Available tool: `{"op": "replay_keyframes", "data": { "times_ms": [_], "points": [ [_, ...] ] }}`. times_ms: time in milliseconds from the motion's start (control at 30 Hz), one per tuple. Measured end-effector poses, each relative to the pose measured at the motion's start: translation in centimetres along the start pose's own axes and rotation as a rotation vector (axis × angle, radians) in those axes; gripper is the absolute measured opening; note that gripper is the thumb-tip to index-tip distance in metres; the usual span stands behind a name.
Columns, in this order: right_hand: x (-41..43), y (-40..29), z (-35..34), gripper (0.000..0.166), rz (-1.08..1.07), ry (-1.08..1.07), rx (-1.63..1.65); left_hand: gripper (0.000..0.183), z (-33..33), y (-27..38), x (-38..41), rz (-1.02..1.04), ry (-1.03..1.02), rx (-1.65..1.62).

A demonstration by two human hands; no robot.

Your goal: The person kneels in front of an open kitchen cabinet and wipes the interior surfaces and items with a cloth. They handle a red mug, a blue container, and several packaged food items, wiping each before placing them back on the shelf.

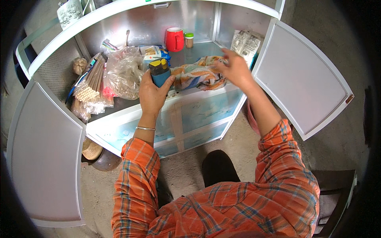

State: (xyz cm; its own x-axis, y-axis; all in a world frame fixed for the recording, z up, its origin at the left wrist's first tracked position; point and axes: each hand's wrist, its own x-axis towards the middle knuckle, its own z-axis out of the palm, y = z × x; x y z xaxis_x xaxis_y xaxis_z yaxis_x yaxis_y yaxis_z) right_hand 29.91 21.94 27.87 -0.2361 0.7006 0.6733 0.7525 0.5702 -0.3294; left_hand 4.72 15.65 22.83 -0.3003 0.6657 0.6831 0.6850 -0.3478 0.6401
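My left hand (154,94) is closed around a small blue container with a dark, yellow-topped lid (160,71), held upright over the front edge of the cabinet shelf. To its right, a striped, multicoloured cloth (201,73) lies crumpled on the shelf. My right hand (233,67) is just above the cloth's right end, fingers spread and slightly blurred; whether a fingertip touches the cloth I cannot tell. Behind the cloth stand a red mug (174,40) and a green-lidded jar of toothpicks (189,40). A blue and white packet (154,53) lies behind the container.
Bundled chopsticks (89,80) and a clear plastic bag (125,74) fill the shelf's left side. A printed packet (245,44) leans at the right. The left door (46,154) and right door (303,77) stand wide open. A pot (108,160) sits on the floor.
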Motion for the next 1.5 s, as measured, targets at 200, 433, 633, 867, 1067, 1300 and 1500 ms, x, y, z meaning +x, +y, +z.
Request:
{"op": "replay_keyframes", "data": {
  "times_ms": [200,433,633,867,1067,1300,1500],
  "points": [
    [-0.8,8.7,0.0,0.054,0.330,-0.008,-0.344,0.059,0.3,0.1,0.0,0.012,-0.002,0.050],
    [1.3,13.0,3.7,0.054,0.222,0.171,-0.258,0.060,0.2,0.0,0.1,0.004,-0.026,0.024],
    [6.9,14.9,7.2,0.044,0.221,0.021,-0.310,0.055,0.2,-0.2,0.1,0.013,-0.002,0.067],
    [13.6,16.3,12.3,0.034,0.314,-0.082,-0.329,0.065,0.2,-0.4,-0.1,0.031,-0.059,0.102],
    [15.4,18.3,11.4,0.033,0.360,-0.150,-0.371,0.061,1.5,0.5,0.4,0.032,-0.083,0.061],
    [5.7,-1.6,4.5,0.063,-0.027,-0.341,0.299,0.056,0.5,-0.1,-0.4,-0.004,-0.010,0.051],
    [0.5,-6.1,8.1,0.072,-0.296,-0.117,0.433,0.054,0.9,-0.7,0.1,0.097,0.003,0.125]
  ]
}}
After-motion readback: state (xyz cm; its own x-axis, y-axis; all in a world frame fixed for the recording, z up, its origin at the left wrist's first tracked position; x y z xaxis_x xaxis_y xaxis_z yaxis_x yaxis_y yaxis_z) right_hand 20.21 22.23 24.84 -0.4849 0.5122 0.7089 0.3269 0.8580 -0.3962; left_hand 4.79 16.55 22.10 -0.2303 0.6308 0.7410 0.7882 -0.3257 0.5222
